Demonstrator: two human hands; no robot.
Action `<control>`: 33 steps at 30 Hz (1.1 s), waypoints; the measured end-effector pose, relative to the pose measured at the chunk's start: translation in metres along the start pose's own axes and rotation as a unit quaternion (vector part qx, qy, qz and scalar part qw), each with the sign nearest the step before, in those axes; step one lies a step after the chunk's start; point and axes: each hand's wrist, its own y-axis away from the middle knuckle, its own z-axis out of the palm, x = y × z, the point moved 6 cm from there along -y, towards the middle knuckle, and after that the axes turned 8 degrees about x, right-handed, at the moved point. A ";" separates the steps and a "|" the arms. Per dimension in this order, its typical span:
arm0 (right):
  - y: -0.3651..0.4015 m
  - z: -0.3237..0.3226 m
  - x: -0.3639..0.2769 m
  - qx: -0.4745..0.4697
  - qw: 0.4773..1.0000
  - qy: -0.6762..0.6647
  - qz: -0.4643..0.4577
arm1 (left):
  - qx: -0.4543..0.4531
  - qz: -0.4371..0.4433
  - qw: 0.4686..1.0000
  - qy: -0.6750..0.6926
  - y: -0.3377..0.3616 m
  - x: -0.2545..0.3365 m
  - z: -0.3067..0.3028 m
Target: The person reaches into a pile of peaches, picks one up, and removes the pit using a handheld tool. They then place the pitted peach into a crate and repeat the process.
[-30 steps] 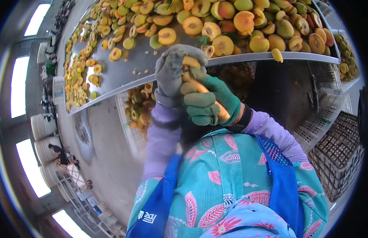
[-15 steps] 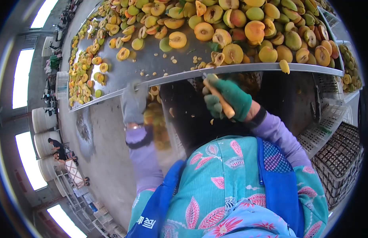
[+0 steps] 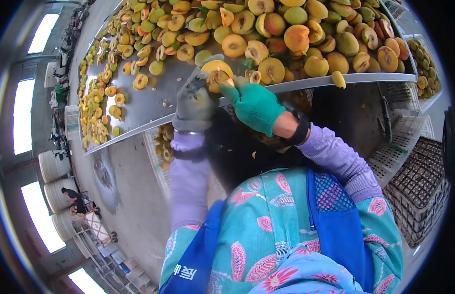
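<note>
At the table's front edge, my left hand (image 3: 194, 105), in a grey glove, is closed on a yellow peach half (image 3: 217, 72), cut face up. My right hand (image 3: 257, 105), in a green glove, is brought against that same peach half, its fingertips at the near side. Its fingers are curled round a wooden-handled tool, now mostly hidden by the glove and fruit; the tip cannot be seen. Behind both hands, many halved and whole peaches (image 3: 296, 39) are piled on the metal table (image 3: 163, 100).
The table's raised metal rim (image 3: 306, 84) runs in front of me, with a small yellow piece (image 3: 338, 79) on it. Fruit-filled crates (image 3: 426, 73) stand at right, near a white crate (image 3: 396, 147) and a dark crate (image 3: 416, 191). Two people (image 3: 78, 203) are far left.
My left hand has risen from below the rim and now holds a peach half. My right hand has moved left and up to meet it, and the tool's handle has turned out of sight.
</note>
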 end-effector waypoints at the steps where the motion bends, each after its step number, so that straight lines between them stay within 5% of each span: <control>1: 0.002 -0.002 -0.002 -0.004 1.000 -0.012 0.013 | 0.007 0.053 0.998 -0.018 0.005 0.010 0.007; 2: 0.005 -0.003 -0.002 -0.006 0.999 -0.024 0.027 | 0.042 -0.056 0.985 0.159 0.009 0.005 0.010; 4: 0.010 0.002 0.001 -0.006 0.995 -0.088 0.047 | 0.098 -0.259 0.830 0.484 0.017 -0.003 0.024; 8: 0.014 0.013 0.008 -0.012 0.987 -0.137 0.083 | 0.140 -0.125 0.927 0.324 0.015 0.000 0.018; 10: 0.020 0.019 0.002 0.050 0.991 -0.111 -0.063 | 0.197 -0.069 0.937 0.280 0.018 0.000 0.017; 12: 0.022 0.025 0.005 0.053 0.989 -0.123 -0.057 | 0.226 -0.012 0.959 0.171 0.021 0.005 0.010; 14: 0.016 0.028 0.017 0.007 0.981 -0.167 0.098 | 0.241 0.020 0.964 0.110 0.021 0.009 0.011; 16: 0.017 0.023 0.006 0.087 0.989 -0.117 -0.031 | 0.248 0.023 0.964 0.094 0.022 0.008 0.012; 18: 0.020 0.023 0.010 0.047 0.984 -0.170 0.041 | 0.231 0.030 0.968 0.089 0.024 0.007 0.013; 20: 0.030 0.017 -0.002 -0.120 0.893 -0.310 0.301 | 0.176 -0.003 0.975 0.137 0.020 0.004 0.013; 23: 0.021 0.017 0.012 -0.060 0.976 -0.165 0.131 | 0.033 -0.123 0.952 0.279 0.014 0.008 0.014; 26: 0.025 0.025 0.003 0.007 0.937 -0.329 0.117 | 0.072 -0.066 0.994 0.040 0.009 0.028 0.010; 27: 0.025 0.016 -0.007 -0.018 0.940 -0.313 0.136 | 0.107 0.058 0.992 -0.023 0.012 0.035 0.010; 30: 0.027 0.009 -0.005 -0.044 0.947 -0.285 0.140 | 0.191 -0.021 0.975 0.115 0.022 0.012 0.019; 33: 0.029 0.013 0.009 0.065 0.992 -0.097 0.043 | 0.201 0.007 0.967 0.158 0.028 0.019 0.029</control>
